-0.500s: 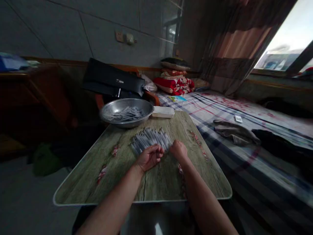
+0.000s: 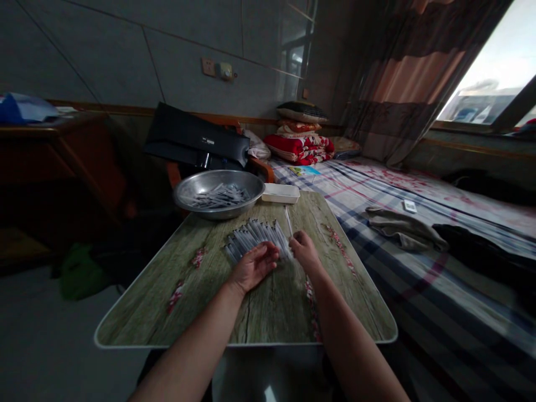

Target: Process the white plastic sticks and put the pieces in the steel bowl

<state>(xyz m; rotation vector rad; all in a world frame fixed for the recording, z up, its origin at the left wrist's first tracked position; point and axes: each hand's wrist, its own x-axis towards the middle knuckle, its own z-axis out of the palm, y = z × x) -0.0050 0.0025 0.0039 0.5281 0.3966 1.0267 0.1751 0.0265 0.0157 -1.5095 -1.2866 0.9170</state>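
On the wood-patterned table (image 2: 196, 301) lies a fanned row of slim clear pens (image 2: 247, 237) with dark ends. My left hand (image 2: 255, 265) rests at the near edge of that row, palm turned inward, fingers loosely curled and apart, with nothing seen in it. At the row's right end, my right hand (image 2: 304, 248) pinches one thin pen (image 2: 288, 219), which points up and away from me. Its lower part is hidden by the fingers. Further back, a steel bowl (image 2: 190, 207) holds many more loose pens (image 2: 221, 195).
A white plastic tray (image 2: 280, 194) sits beside the bowl at the table's far edge. Behind stands a chair with a black case (image 2: 196, 137) on it. To the right is a bed (image 2: 360, 192) with folded bedding (image 2: 299, 146) and a grey cloth (image 2: 402, 226).
My right hand has lifted slightly, and a single pen now shows sticking out of its fingers, apart from the row. My left fingers have opened a little.
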